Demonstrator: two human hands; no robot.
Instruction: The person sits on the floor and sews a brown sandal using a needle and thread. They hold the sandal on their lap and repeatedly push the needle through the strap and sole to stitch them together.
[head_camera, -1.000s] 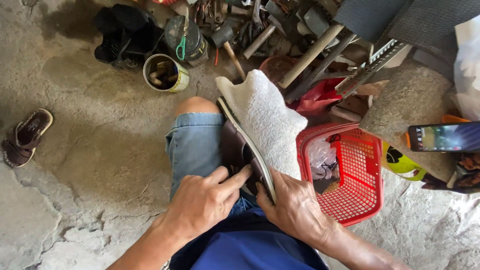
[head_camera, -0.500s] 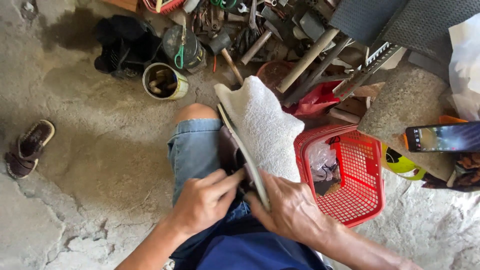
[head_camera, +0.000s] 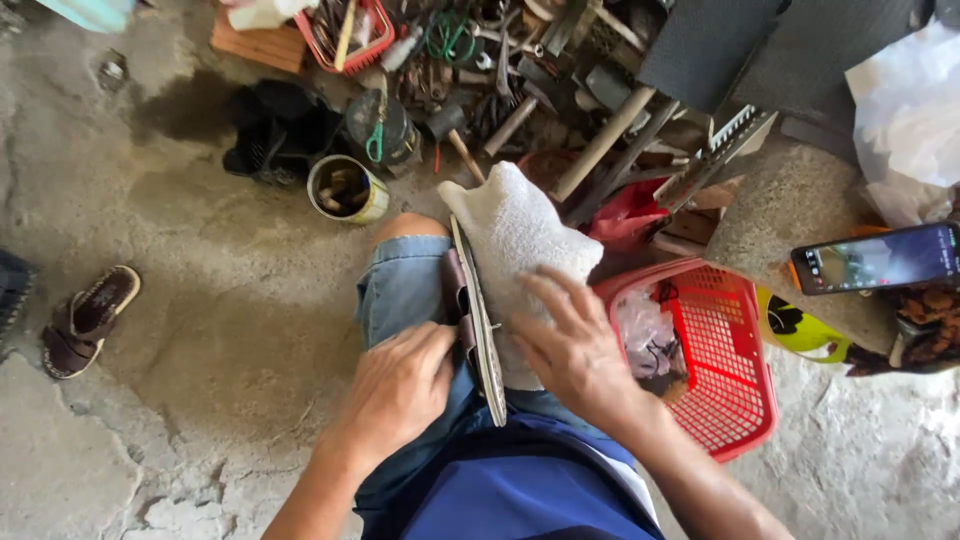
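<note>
The sandal (head_camera: 478, 320) stands on edge on the lap, left hand (head_camera: 400, 390) curled gripping its upper, right hand (head_camera: 575, 350) fingers spread flat over the white cloth (head_camera: 515, 235).

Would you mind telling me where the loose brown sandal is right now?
In the head view the brown sandal lies alone on the concrete floor at the far left, well apart from the person's left hand.

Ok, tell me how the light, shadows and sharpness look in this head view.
Head view: soft, even daylight with no hard shadows; the white bag at top right is nearly blown out; the right hand on the white cloth looks slightly motion-blurred; the edges bend a little, like a wide lens.
</note>
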